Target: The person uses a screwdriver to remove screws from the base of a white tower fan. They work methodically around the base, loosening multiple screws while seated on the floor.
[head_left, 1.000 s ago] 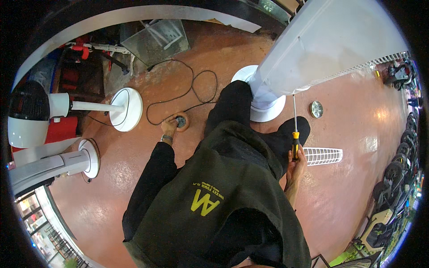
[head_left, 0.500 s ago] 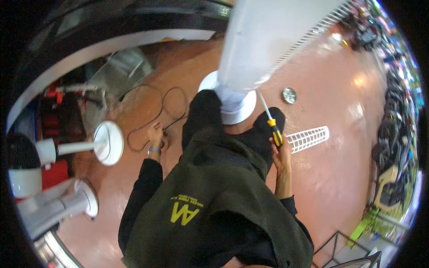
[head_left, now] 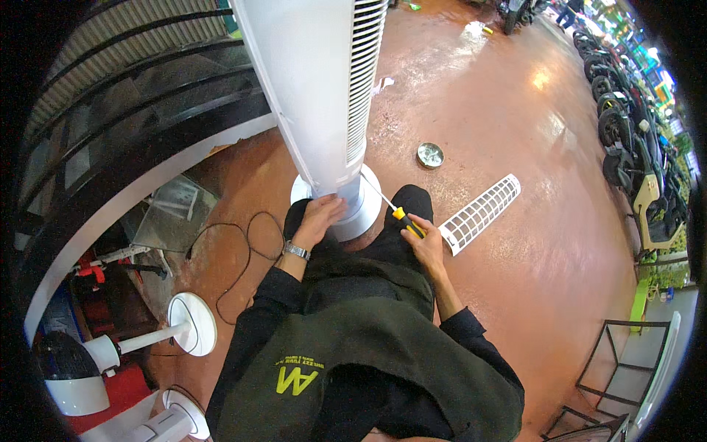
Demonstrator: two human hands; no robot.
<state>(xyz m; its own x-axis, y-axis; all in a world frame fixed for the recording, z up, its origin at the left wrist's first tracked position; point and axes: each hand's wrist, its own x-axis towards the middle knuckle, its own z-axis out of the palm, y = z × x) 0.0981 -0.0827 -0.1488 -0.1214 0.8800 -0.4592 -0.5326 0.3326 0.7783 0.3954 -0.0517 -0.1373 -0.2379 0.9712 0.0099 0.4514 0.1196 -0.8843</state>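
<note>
A tall white tower fan (head_left: 309, 88) stands between my knees on its round white base (head_left: 355, 227). My left hand (head_left: 322, 221) lies with straightened fingers against the fan's lower end, just above the base. In my right hand (head_left: 427, 243) is a screwdriver (head_left: 403, 215) with a yellow and black handle. Its shaft points up and left to the fan's lower right side; whether the tip touches a screw is too small to tell. To the right of that hand, a white curved grille panel (head_left: 482, 214) lies on the floor.
A round metal dish (head_left: 429, 155) sits on the reddish floor (head_left: 530, 295). At left are a dark cable (head_left: 249, 250), a white pedestal fan (head_left: 193, 324) lying sideways and a dark railing (head_left: 147, 110). Motorbikes (head_left: 626, 140) line the right; a black metal frame (head_left: 615, 361) stands lower right.
My left hand has come up from beside the cable to the fan's lower end. The fan now looks more upright, and my view has shifted. The screwdriver stays in my right hand.
</note>
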